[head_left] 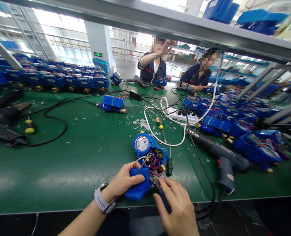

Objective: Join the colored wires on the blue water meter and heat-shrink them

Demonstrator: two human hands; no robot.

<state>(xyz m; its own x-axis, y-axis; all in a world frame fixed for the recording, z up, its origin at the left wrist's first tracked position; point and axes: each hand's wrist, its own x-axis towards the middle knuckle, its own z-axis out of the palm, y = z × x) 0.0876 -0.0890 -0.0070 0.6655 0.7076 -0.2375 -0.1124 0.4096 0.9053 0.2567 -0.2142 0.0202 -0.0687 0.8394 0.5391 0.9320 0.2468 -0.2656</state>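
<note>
My left hand [124, 182] grips a blue plastic cover [138, 185], thumb on top, near the table's front edge. Just beyond lies a blue water meter [147, 147], its round dial facing up and its side compartment open. Red, yellow and white wires run out of that compartment toward the cover. In my right hand [176, 203] is a pair of pliers [163, 196] with dark blue handles, jaws at the cover's right edge by the red wires. The fingers hide part of the handles. A dark-handled screwdriver [169, 166] lies right of the meter.
A heat gun [221, 152] lies at right, another [5, 118] at left. A yellow-black screwdriver [160, 123], a white power strip [181, 114] and cables cross the middle. Rows of meters [61, 78] stand at the back left. Two people [155, 65] sit opposite. A shelf beam [145, 19] hangs overhead.
</note>
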